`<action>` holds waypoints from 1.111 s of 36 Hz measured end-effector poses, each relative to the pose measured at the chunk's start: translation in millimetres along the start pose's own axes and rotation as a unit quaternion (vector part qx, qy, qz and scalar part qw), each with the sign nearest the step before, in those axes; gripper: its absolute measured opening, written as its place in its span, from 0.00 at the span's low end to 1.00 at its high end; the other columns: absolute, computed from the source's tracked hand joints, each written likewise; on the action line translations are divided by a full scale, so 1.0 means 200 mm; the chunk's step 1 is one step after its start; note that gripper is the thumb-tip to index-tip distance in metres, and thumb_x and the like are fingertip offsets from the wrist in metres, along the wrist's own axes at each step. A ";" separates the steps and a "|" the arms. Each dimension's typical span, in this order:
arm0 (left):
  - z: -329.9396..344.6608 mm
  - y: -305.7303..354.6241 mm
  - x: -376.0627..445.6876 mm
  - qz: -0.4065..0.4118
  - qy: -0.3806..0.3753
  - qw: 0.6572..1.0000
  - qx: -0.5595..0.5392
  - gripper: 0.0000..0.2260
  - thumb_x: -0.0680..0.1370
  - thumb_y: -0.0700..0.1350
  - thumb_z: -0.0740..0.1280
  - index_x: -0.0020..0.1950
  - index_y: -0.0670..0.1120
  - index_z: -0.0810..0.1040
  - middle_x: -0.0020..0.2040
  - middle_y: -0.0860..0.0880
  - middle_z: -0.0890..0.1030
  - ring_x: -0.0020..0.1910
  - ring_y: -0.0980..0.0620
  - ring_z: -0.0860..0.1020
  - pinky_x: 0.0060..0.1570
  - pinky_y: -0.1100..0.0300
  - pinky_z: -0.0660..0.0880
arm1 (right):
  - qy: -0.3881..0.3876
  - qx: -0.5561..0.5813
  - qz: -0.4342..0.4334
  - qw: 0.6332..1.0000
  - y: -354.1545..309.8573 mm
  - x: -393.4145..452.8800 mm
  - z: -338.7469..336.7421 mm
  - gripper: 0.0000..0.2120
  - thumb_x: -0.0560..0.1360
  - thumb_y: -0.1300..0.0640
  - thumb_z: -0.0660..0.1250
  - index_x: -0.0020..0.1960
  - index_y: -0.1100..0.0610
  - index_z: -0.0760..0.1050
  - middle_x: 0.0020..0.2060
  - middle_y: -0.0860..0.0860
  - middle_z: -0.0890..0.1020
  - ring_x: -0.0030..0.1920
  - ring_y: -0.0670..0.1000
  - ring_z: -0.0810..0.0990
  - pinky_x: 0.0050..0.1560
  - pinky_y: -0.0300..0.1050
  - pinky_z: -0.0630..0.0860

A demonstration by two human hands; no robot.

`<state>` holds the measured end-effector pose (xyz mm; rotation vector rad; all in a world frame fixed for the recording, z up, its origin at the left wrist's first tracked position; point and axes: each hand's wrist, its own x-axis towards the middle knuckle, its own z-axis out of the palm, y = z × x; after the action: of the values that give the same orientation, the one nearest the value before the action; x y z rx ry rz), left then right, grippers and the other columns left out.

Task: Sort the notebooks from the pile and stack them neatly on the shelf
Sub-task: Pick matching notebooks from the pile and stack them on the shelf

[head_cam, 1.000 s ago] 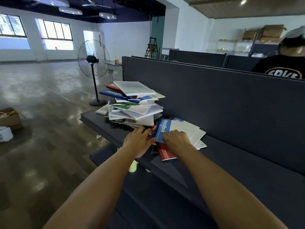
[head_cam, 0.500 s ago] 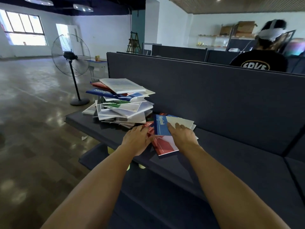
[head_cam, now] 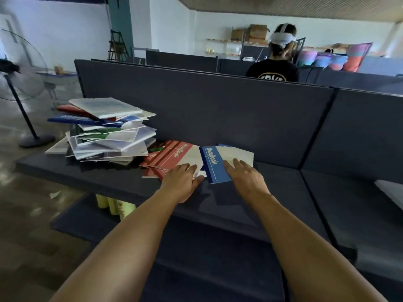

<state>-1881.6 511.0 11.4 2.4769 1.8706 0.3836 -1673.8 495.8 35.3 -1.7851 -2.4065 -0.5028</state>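
A messy pile of notebooks point(head_cam: 104, 129) leans on the left end of the dark shelf point(head_cam: 283, 192). Just right of it lie red notebooks point(head_cam: 172, 154), and beside them a blue-spined notebook point(head_cam: 212, 164) with a pale cover. My left hand point(head_cam: 182, 178) rests flat with straight fingers on the near corner of the red notebooks. My right hand point(head_cam: 244, 175) presses flat on the blue notebook's cover. More pale notebooks lie hidden under the blue one.
A dark partition point(head_cam: 218, 110) backs the shelf. A lower shelf point(head_cam: 72, 223) holds yellow-green cylinders point(head_cam: 115, 205). A white sheet point(head_cam: 392, 192) lies at the far right. A standing fan point(head_cam: 19, 83) stands on the floor at left. A person point(head_cam: 277, 62) sits beyond the partition.
My right hand has slid the blue notebook to the right, off the red notebooks. My left hand stayed on the red ones. The view has swung to the right.
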 end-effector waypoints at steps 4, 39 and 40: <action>0.01 0.20 0.01 0.044 0.000 0.999 -0.012 0.24 0.82 0.58 0.52 0.76 0.49 0.61 0.73 0.45 0.66 0.70 0.44 0.65 0.66 0.50 0.63 | 0.003 -0.016 0.037 0.999 0.14 -0.18 -0.03 0.38 0.74 0.67 0.64 0.77 0.52 0.50 0.72 0.57 0.61 0.70 0.57 0.64 0.66 0.47 0.67; 0.20 2.47 -0.59 0.322 -0.047 0.945 -0.020 0.28 0.80 0.64 0.47 0.72 0.49 0.66 0.71 0.48 0.68 0.70 0.48 0.65 0.67 0.52 0.65 | 0.100 -0.125 0.233 0.959 1.33 -2.34 -0.51 0.27 0.54 0.72 0.79 0.53 0.65 0.81 0.43 0.63 0.83 0.40 0.62 0.84 0.39 0.52 0.82; 0.20 2.52 -0.59 0.328 -0.046 0.943 -0.019 0.28 0.80 0.64 0.48 0.73 0.49 0.66 0.71 0.48 0.68 0.70 0.48 0.65 0.67 0.52 0.64 | 0.103 -0.136 0.232 0.958 1.35 -2.37 -0.51 0.27 0.53 0.72 0.79 0.53 0.65 0.81 0.43 0.62 0.83 0.40 0.62 0.84 0.39 0.52 0.82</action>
<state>-1427.7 261.1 29.6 2.9635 0.9426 0.2915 -1284.2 100.8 55.8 -2.1887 -1.7657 -0.9355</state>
